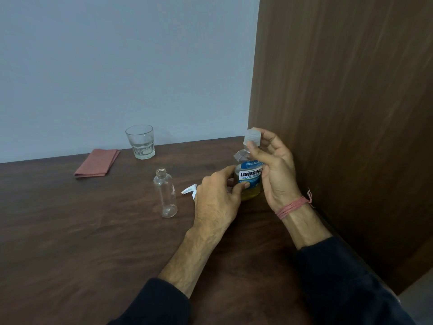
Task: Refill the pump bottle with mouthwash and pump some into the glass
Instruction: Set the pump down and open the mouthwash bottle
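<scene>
Mouthwash bottle stands upright at the table's right edge, long axis vertical, cap up. My left hand clamps its body; my right hand pinches the cap. If the cap gives suddenly, liquid could slosh out. Pump bottle stands open-mouthed just left, the glass beyond.

Glass behind pump bottle; cloth left of glass; mouthwash bottle right, all on table.
</scene>
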Demonstrator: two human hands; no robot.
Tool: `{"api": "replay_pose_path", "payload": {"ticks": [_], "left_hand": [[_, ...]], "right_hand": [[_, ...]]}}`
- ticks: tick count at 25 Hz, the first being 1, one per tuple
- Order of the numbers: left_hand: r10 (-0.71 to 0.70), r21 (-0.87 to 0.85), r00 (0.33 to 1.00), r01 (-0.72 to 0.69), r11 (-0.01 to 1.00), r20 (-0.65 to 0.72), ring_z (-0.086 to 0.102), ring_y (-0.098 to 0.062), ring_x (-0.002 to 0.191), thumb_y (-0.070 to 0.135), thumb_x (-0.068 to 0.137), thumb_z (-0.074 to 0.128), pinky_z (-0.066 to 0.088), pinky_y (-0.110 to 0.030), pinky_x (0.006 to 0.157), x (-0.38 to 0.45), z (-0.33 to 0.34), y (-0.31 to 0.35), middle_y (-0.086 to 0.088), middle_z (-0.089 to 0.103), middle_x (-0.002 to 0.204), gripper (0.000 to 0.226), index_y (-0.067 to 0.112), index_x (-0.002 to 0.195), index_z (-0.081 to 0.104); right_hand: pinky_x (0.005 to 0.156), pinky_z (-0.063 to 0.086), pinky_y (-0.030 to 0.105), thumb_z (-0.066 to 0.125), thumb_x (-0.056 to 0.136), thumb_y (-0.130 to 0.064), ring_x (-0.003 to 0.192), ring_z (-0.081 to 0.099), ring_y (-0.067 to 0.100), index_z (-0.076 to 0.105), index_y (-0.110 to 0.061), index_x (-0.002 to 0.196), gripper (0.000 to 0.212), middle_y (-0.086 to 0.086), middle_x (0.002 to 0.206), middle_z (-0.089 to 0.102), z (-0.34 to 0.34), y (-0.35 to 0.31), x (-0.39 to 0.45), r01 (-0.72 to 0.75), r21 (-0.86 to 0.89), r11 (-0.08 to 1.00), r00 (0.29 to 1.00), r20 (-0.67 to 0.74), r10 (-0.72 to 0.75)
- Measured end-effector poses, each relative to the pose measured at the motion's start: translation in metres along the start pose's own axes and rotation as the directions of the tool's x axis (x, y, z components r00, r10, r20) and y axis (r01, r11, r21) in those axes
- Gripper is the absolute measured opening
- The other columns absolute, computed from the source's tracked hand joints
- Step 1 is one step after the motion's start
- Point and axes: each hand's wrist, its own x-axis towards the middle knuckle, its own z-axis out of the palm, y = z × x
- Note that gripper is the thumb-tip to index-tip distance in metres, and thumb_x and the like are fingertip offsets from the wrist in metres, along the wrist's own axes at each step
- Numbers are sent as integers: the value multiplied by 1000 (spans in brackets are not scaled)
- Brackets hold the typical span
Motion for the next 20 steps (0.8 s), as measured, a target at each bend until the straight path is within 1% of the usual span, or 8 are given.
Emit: {"api": "replay_pose_path", "payload": {"ticks": [3, 7, 10, 13, 14, 17, 18, 20], "left_hand": [[0, 17, 1000, 0, 1000, 0, 80, -2, 105, 39, 103, 85, 68, -39, 100, 0, 0, 1, 13, 85, 126, 50, 36, 152, 73], [-10, 32, 1000, 10, 999, -3, 80, -2, 107, 41, 103, 85, 67, -38, 101, 0, 0, 2, 13, 85, 126, 51, 38, 152, 72], [-14, 47, 1000, 14, 999, 3, 79, -3, 108, 42, 104, 84, 67, -38, 101, 0, 0, 3, 13, 85, 127, 52, 38, 154, 70], [-12, 41, 1000, 12, 999, 0, 80, -3, 108, 41, 104, 85, 67, -38, 100, -1, 0, 2, 13, 85, 125, 51, 38, 153, 71], [-8, 39, 1000, 8, 999, -7, 80, -3, 107, 41, 103, 85, 67, -38, 99, -1, 0, 3, 13, 86, 123, 50, 39, 151, 72], [-2, 62, 1000, 3, 998, -18, 79, -2, 108, 43, 103, 84, 66, -35, 97, -2, 1, 4, 14, 86, 122, 49, 40, 151, 72], [-2, 74, 1000, 3, 997, -20, 78, -2, 110, 44, 104, 84, 65, -34, 97, -2, 1, 4, 14, 85, 122, 50, 41, 152, 71], [1, 87, 1000, 1, 996, -20, 78, -4, 111, 45, 104, 83, 65, -35, 96, -1, 1, 4, 14, 85, 123, 50, 40, 152, 71]], "right_hand": [[84, 64, 29, 77, 93, -16, 113, 78, 19, 79, -24, 124, 32, 5, 127, 79, 2, -2, -3, -27, 47, 999, 999, 32, 25], [101, 62, 37, 59, 108, -17, 131, 70, 21, 72, -21, 139, 34, 5, 141, 73, 0, -4, -4, -10, 9, 1000, 998, 66, 9], [109, 58, 46, 57, 110, -19, 137, 66, 24, 71, -25, 141, 34, 5, 147, 69, -3, -2, -3, -6, -54, 999, 998, 56, 9], [97, 62, 35, 57, 111, -22, 134, 68, 21, 68, -24, 144, 35, 2, 147, 69, 0, -4, -5, 17, -41, 999, 997, 75, -14], [98, 62, 35, 57, 112, -21, 135, 67, 20, 67, -24, 146, 35, 2, 148, 68, 0, -5, -5, 38, -36, 999, 996, 87, -34], [120, 49, 49, 61, 110, -18, 146, 57, 19, 67, -27, 145, 36, -1, 154, 64, -1, -7, -2, 123, -69, 990, 989, 94, -116], [122, 47, 48, 63, 109, -16, 147, 57, 19, 67, -27, 144, 37, -1, 153, 65, -1, -8, -2, 139, -67, 988, 987, 91, -132], [113, 55, 34, 66, 107, -11, 141, 63, 16, 67, -23, 142, 38, -1, 147, 70, 0, -12, -2, 147, -14, 989, 986, 80, -146]]}}
